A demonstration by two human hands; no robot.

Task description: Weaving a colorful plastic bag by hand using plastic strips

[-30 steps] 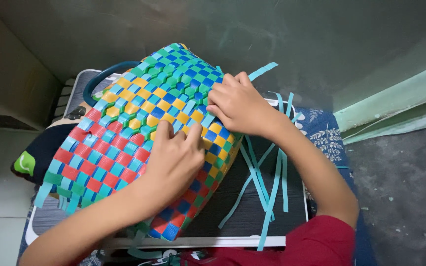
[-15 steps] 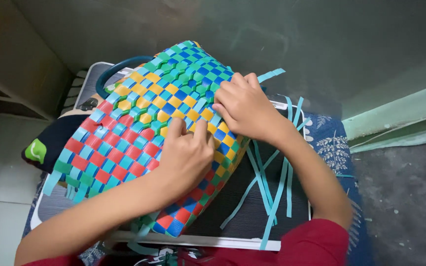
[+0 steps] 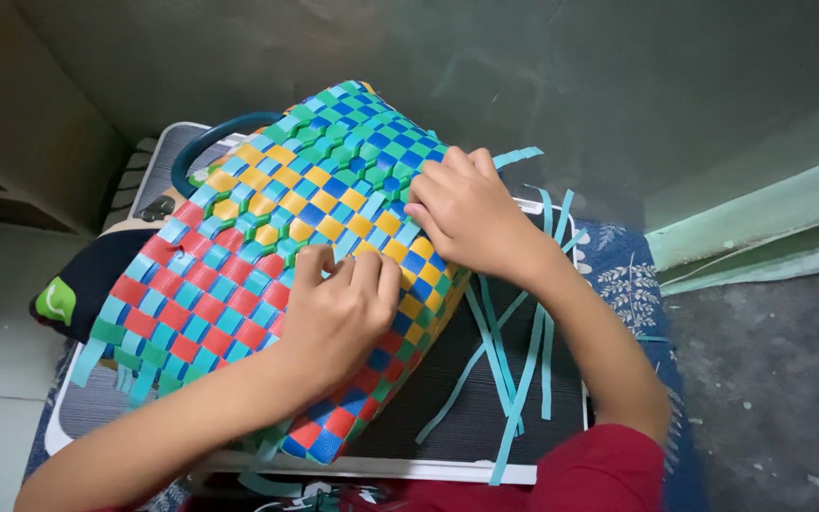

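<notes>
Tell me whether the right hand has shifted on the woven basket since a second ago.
No. The right hand keeps to the same upper right edge of the woven basket, beside the loose teal strips; only the camera view drifts.

A white-rimmed dark board [image 3: 447, 417] carries the woven basket [image 3: 267, 256] and loose teal strips [image 3: 514, 370].

- I'm seeing one woven basket [image 3: 267, 265], done in red, blue, yellow and green bands
- one dark teal handle [image 3: 210, 142] is sticking out at its far side
- both of my hands are showing, left hand [image 3: 338, 313] and right hand [image 3: 471, 213]
- loose light-blue strips [image 3: 514, 370] are trailing out, roughly eight, tangled so I can't count exactly
- one dark mat [image 3: 561, 398] is lying underneath
</notes>
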